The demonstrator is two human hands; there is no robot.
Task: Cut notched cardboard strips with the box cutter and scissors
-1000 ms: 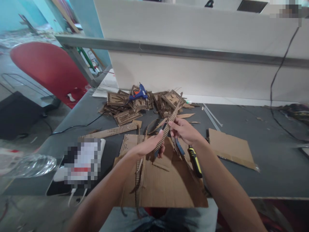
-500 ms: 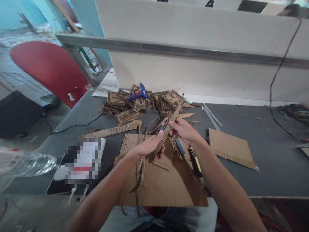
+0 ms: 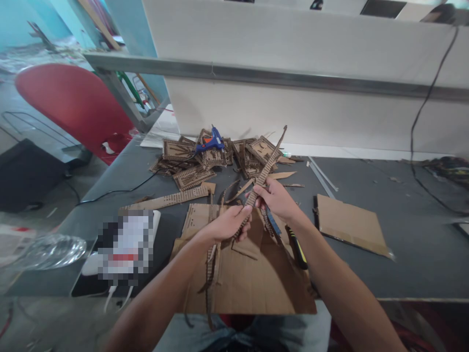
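Both my hands grip one long strip of corrugated cardboard (image 3: 268, 166), slanted up and to the right with its ridges showing. My left hand (image 3: 231, 222) is closed round its lower end. Higher up, my right hand (image 3: 274, 198) pinches the same strip between thumb and fingers. Beneath them lies a large cardboard sheet (image 3: 256, 283) at the table's front edge. Thin cardboard scraps (image 3: 209, 269) hang over the sheet's left part. A yellow-and-black tool handle (image 3: 298, 248) lies by my right forearm, and a blue strip (image 3: 273, 222) shows under my right hand.
Behind my hands, a blue glue gun (image 3: 212, 141) rests on a heap of small cardboard frames (image 3: 194, 176). At left lie a phone (image 3: 128, 244) with cables and a plastic bottle (image 3: 54, 249). A flat cardboard piece (image 3: 350, 225) sits at right. A red chair (image 3: 69, 102) stands beyond.
The strip has shifted slightly up and right, and its far tip now sticks up higher. My hands are closer together on it, the left wrapped more firmly.
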